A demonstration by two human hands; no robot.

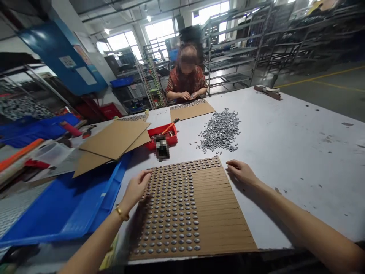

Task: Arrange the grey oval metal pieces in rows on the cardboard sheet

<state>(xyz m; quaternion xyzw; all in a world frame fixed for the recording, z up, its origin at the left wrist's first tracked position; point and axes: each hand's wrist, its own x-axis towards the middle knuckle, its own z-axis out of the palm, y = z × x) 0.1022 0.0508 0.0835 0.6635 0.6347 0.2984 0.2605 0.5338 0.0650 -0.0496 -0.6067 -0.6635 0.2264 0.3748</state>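
Before me lies a ribbed cardboard sheet (216, 207), with small silver oval metal pieces (171, 201) in rows on its left part and along its far edge. Its right part is bare brown cardboard. My left hand (138, 186), with a gold bracelet at the wrist, grips the sheet's far left edge with bent fingers. Beyond the right edge, close to the far right corner, my right hand (242, 172) rests just off the sheet, its fingers loosely bent and apart. Nothing shows in it. A heap of loose silver pieces (221, 129) lies on the table past the sheet.
A red tray (173, 139) with an orange-handled tool stands past the sheet. Cardboard sheets (114, 139) are stacked at left over a blue bin (59, 213). Across the white table (285, 140), a co-worker (186, 82) handles small pieces at another sheet (194, 111).
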